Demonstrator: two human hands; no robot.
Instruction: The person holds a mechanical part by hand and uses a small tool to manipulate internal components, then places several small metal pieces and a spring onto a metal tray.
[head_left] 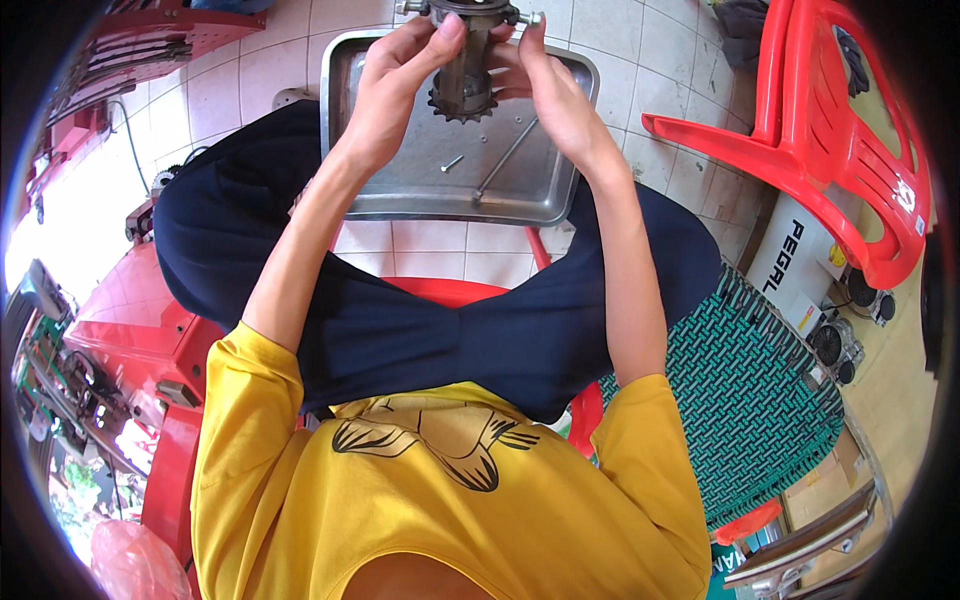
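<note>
At the top of the head view I hold up a dark, cylindrical metal part with a sprocket (463, 80). Its toothed ring faces down toward me, and bolts stick out on both sides of its upper end, which the frame's edge cuts off. My left hand (402, 65) is closed on its left side, thumb near the upper rim. On the other side, my right hand (548, 85) grips it, some fingers hidden behind. Below lies a shallow metal tray (400, 208) with a short bolt (452, 163), a long bolt (507, 157) and small nuts in it.
A red plastic chair (790, 120) stands at the right, near a white cylinder (800, 255) and a green woven seat (760, 410). Red machinery (150, 310) is on the left. White floor tiles (640, 90) surround the tray.
</note>
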